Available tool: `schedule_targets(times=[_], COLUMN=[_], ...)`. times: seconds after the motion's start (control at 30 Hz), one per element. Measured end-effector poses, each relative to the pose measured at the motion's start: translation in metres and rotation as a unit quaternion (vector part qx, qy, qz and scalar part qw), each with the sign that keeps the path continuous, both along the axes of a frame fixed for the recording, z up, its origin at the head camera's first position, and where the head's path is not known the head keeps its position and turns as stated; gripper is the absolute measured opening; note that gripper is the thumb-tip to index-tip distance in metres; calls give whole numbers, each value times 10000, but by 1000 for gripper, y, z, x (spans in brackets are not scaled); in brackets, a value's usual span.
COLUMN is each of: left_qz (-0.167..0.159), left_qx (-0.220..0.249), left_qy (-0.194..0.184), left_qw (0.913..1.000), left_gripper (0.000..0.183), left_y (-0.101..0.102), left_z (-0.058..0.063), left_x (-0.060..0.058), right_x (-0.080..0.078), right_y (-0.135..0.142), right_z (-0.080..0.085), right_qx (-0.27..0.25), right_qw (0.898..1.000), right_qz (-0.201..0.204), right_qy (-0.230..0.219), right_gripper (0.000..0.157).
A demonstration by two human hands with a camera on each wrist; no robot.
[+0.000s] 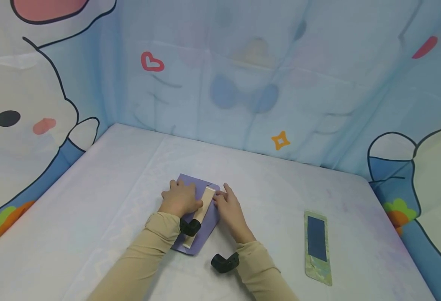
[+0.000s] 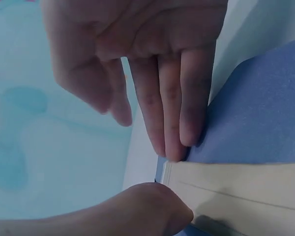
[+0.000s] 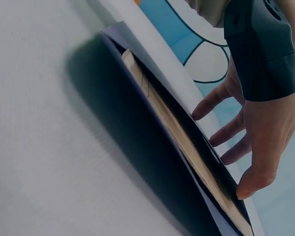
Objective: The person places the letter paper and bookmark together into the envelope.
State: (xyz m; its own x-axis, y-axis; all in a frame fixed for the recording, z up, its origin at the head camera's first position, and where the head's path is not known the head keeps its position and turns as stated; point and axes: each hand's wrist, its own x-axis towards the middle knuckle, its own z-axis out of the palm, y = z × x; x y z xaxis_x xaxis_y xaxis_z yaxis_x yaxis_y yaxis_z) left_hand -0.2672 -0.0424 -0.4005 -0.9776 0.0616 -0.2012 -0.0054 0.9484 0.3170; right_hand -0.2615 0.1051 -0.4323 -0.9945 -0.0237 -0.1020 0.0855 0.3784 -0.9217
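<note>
A flat purple card point(image 1: 207, 225) lies on the white table in the head view. Along it runs a long cream strip point(image 1: 204, 207); its kind is unclear. My left hand point(image 1: 180, 198) rests on the card's left part, its thumb touching the strip. At the card's right edge, my right hand point(image 1: 231, 211) touches with extended fingers. In the left wrist view, fingertips meet the blue-looking card point(image 2: 265, 108) beside the strip point(image 2: 236, 191). The right wrist view shows the card from its side, with a raised edge along the strip point(image 3: 169, 125) and a hand touching the far side.
To the right lies a narrow green patterned piece point(image 1: 319, 271) with a dark blue panel point(image 1: 316, 238). A light blue cartoon-print curtain point(image 1: 243, 75) surrounds the white table point(image 1: 92, 188). Black cameras point(image 1: 226, 263) are worn on both wrists.
</note>
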Motion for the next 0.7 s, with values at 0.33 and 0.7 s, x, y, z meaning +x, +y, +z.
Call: schedule_targets(times=[0.33,0.7], left_qz=[-44,186], left_qx=[-38,-14], left_qy=[-21,136], left_qw=[10000,9997], left_gripper=[59,59], left_y=[4,3], left_z=[-1,-2], left_x=[0,-1], right_x=[-3,2], right_y=[8,24], right_z=[-1,24], right_qx=[-2903,-1875], right_qw=[9527,9561], right_qz=[517,1379], right_qy=[-729,-1782], right_gripper=[55,76])
